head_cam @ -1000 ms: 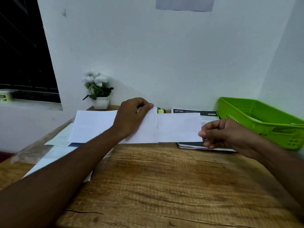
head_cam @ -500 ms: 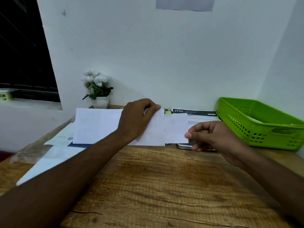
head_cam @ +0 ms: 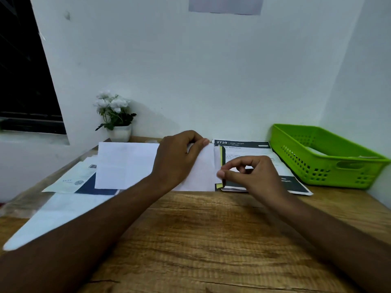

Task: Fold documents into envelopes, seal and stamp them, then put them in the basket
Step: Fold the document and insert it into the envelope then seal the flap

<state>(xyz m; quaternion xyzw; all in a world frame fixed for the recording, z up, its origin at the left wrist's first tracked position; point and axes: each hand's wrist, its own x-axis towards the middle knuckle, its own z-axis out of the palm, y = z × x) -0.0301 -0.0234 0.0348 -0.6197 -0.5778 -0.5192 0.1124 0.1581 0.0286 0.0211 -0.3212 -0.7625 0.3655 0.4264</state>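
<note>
A long white envelope (head_cam: 127,163) lies flat near the back of the wooden desk (head_cam: 201,240). My left hand (head_cam: 177,159) holds it down at its right end, fingers curled over the top edge by the opening. Only a narrow strip of the folded white document (head_cam: 217,159) sticks out of that opening. My right hand (head_cam: 251,176) has its fingers curled, and the thumb and fingertips pinch the document's outer edge. The green plastic basket (head_cam: 325,166) stands at the far right against the wall, apart from both hands.
A stack of printed documents (head_cam: 249,148) with dark headers lies under my right hand, beside the basket. Loose papers (head_cam: 72,178) and a large white sheet (head_cam: 53,216) cover the desk's left side. A small pot of white flowers (head_cam: 119,133) stands by the wall.
My right hand has moved left toward my left hand, sliding the folded document into the envelope until only a thin strip shows. My left hand kept its hold.
</note>
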